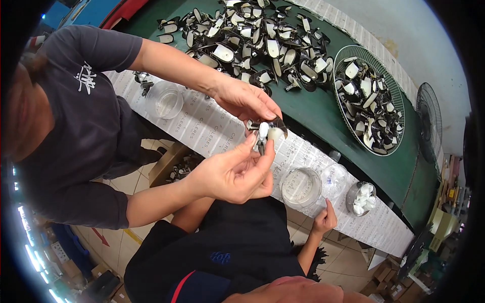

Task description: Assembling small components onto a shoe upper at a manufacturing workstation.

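Note:
My right hand is by the near edge of the paper-covered ledge. Its index finger points out, other fingers are curled, and nothing shows in it; the fingertip is nearest a clear plastic bowl. My left forearm shows in part, its hand hidden behind a co-worker's lower arm. In front of me, the co-worker's two hands hold a small glossy dark shoe part with a white piece on it. Beside my right hand are a clear round tub and a bowl of crumpled white pieces.
A heap of black parts with pale pads covers the green table. More fill a wire basket at the right, near a fan. A clear tub stands left on the ledge. The co-worker is at my left.

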`<state>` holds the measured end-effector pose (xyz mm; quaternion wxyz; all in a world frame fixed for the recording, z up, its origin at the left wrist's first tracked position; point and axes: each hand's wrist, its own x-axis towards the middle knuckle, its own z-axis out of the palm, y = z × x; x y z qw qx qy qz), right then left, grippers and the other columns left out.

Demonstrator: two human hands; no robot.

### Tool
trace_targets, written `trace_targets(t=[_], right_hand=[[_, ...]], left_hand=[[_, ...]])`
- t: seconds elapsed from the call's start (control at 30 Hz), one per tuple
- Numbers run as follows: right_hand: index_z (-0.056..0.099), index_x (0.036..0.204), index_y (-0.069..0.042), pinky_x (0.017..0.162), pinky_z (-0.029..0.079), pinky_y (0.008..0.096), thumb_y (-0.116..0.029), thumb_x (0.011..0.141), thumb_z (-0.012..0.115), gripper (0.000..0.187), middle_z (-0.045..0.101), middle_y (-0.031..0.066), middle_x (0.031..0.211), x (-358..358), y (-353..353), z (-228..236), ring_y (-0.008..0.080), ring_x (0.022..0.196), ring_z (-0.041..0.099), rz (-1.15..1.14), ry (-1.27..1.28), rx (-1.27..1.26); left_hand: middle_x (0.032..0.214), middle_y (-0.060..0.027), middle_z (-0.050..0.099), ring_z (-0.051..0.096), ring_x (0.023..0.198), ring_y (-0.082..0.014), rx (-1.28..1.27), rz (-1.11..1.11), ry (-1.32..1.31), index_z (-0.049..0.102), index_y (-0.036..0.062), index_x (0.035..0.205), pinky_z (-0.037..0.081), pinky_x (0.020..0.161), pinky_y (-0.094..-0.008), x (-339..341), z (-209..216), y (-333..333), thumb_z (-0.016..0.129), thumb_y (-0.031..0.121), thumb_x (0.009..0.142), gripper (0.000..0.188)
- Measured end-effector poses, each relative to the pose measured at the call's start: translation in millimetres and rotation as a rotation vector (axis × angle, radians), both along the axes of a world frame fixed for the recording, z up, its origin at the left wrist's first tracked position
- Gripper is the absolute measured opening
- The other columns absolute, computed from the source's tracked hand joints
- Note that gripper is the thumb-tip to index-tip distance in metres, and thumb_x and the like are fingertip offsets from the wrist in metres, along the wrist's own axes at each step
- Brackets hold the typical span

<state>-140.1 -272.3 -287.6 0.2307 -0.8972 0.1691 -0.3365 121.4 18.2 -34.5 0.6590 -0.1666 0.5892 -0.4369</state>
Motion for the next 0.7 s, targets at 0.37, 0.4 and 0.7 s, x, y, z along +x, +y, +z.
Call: trace_targets(t=[0.37, 0.4, 0.7], right_hand=[[0.072, 0.101, 0.006, 0.045, 0.037, 0.0325, 0.008, 0.075, 0.046, 0.037, 0.058, 0.0135, 0.062, 2, 1, 2, 0.0197, 0.045, 0.044, -0.010, -0.006, -0.019], [0.072, 0.101, 0.006, 0.045, 0.036, 0.0326, 0.008, 0.075, 0.046, 0.037, 0.058, 0.0133, 0.062, 3, 1, 2, 0.0197, 0.045, 0.044, -0.013, -0.009, -0.018], [0.073, 0.101, 0.005, 0.046, 0.037, 0.0326, 0.008, 0.076, 0.046, 0.036, 0.059, 0.0133, 0.063, -2, 1, 1, 0.0195, 0.045, 0.045, -0.018, -0.008, -0.017]], left_hand=[[0.070, -0.0011, 0.049, 0.049, 0.058, -0.0100, -0.289, -0.164, 0.466, 0.062, 0.0031, 0.101, 0.039, 0.048, -0.0236, 9, -6, 10, 0.050, 0.045, 0.098, 0.044], [0.067, -0.0014, 0.048, 0.055, 0.064, -0.0096, -0.316, -0.140, 0.460, 0.062, 0.0028, 0.101, 0.044, 0.048, -0.0239, 5, -11, 10, 0.052, 0.040, 0.099, 0.039], [0.103, -0.0170, 0.067, 0.063, 0.103, -0.0206, -0.086, -0.099, 0.130, 0.049, 0.0021, 0.089, 0.056, 0.087, -0.0338, -11, 1, 9, 0.054, 0.008, 0.096, 0.010]])
